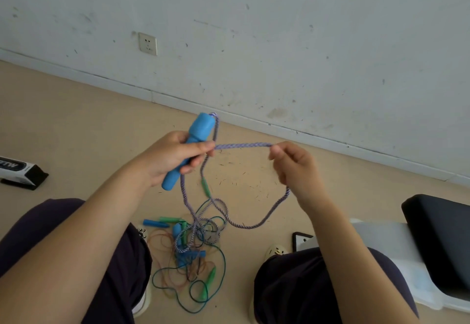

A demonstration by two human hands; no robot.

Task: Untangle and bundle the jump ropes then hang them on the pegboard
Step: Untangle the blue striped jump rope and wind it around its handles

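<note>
The purple braided rope (pixel 241 145) is up in the air, stretched level between both hands. The left hand (pixel 175 155) wraps its grip around the blue handle (pixel 189 150), which tilts up toward the wall, and thumb and forefinger pinch the rope right beside it. The right hand (pixel 295 166) pinches the rope's other end of that span, fingers curled around it. From there the rope drops in a long loop down to the floor (pixel 76 120), into the tangle of ropes (pixel 193 247) between the person's knees: green and blue cords, small blue and green handles, thin orange loops. A black-and-white box (pixel 20 172) lies at far left; a wall socket (pixel 148 43) sits above the skirting.
</note>
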